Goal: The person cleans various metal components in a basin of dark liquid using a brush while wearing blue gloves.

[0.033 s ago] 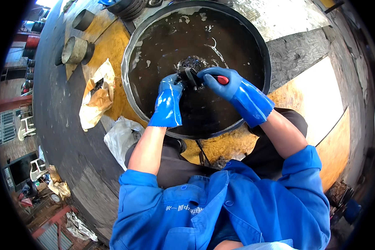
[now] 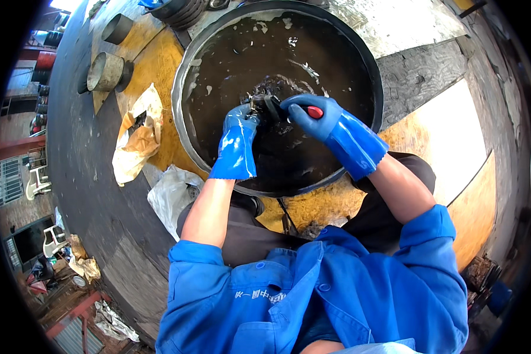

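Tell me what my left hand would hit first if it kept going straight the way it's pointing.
Probably the small dark part that the left hand already touches over the basin; beyond it the right hand, though depth is unclear.

An outdoor industrial yard or workshop: a big black basin point(image 2: 186, 88) of dark oily liquid at twelve o'clock, metal pipe sections point(image 2: 105, 71) at ten, scrap and rags point(image 2: 79, 262) at eight

- Hard daylight falls on my work; the pale slab point(image 2: 448, 127) at three o'clock glares almost white.
- My wet gloves shine, and the dark liquid in the basin point(image 2: 360, 71) glints.
- Straight edges bend toward the black rim; six o'clock blurs.
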A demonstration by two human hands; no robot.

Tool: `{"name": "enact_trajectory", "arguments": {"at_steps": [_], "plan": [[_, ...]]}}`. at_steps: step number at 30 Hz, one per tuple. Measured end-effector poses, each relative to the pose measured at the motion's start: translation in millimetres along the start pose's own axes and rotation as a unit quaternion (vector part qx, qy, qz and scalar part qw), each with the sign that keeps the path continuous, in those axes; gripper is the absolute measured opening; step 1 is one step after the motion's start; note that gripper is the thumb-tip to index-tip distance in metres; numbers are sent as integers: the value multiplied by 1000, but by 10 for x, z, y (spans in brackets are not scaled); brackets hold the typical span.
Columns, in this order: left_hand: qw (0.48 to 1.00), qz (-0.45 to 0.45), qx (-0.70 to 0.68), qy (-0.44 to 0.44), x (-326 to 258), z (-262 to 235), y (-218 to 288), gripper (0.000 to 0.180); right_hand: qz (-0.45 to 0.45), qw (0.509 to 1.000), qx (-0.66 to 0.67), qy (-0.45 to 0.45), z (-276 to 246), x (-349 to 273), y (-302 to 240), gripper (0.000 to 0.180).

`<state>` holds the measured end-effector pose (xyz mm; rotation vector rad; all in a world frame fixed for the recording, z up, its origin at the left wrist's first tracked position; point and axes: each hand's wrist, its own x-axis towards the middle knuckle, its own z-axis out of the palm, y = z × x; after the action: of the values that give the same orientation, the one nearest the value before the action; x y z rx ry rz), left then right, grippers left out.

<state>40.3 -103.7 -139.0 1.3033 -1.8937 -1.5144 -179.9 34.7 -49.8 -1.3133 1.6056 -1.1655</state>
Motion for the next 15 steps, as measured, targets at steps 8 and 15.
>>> {"name": "enact_trajectory", "arguments": {"at_steps": [8, 15], "plan": [[999, 32, 26, 18, 59, -67, 8, 24, -23, 999, 0, 24, -9, -20, -40, 26], [988, 3, -151, -19, 56, -100, 212, 33, 19, 992, -38, 119, -53, 36, 133, 24]]}}
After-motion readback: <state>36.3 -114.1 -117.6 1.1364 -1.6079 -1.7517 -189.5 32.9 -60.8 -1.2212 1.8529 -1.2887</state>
